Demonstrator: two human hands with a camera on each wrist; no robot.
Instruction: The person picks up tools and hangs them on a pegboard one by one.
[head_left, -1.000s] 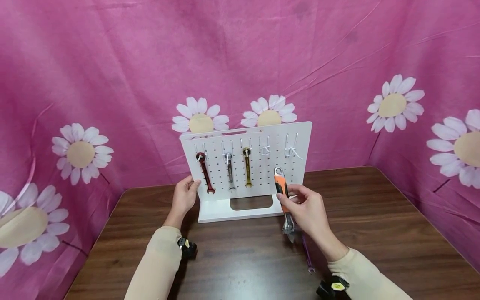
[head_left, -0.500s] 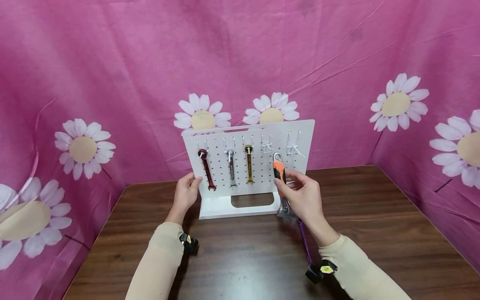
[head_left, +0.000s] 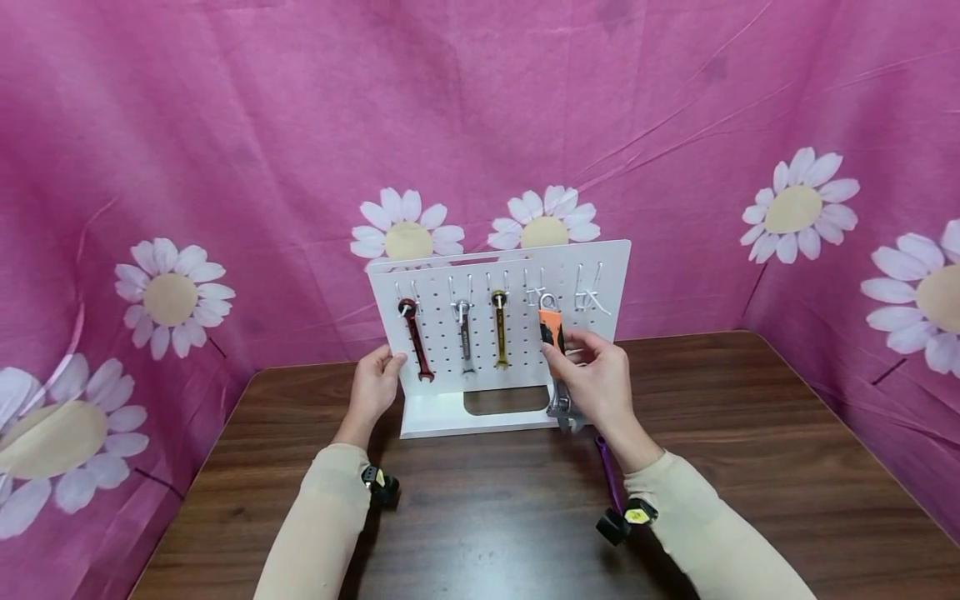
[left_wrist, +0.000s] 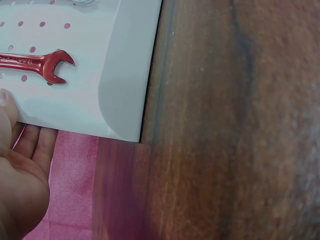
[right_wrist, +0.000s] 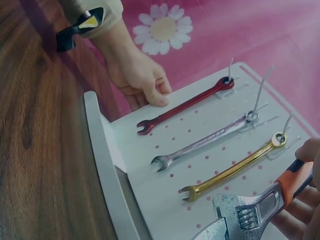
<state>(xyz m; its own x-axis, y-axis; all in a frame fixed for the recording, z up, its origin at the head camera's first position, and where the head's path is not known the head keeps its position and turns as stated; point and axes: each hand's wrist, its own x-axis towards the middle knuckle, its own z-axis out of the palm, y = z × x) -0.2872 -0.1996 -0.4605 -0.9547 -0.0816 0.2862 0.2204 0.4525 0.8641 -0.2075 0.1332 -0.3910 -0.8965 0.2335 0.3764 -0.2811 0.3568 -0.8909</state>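
Observation:
My right hand pinches an adjustable wrench by its orange and black handle, jaw end down and ring end up. Its ring is just in front of the fourth hook of the white pegboard; whether they touch I cannot tell. With thumb in front and fingers behind, my left hand grips the board's left edge. A red wrench, a silver wrench and a gold wrench hang from the hooks to the left.
The rightmost hook of the board bears nothing. On the wooden table lies a purple wrench, partly hidden by the right wrist's camera. A pink flowered cloth hangs behind.
My right hand has raised the adjustable wrench and brought it left and closer to the board, up to the fourth hook. The left hand keeps its grip on the board's edge.

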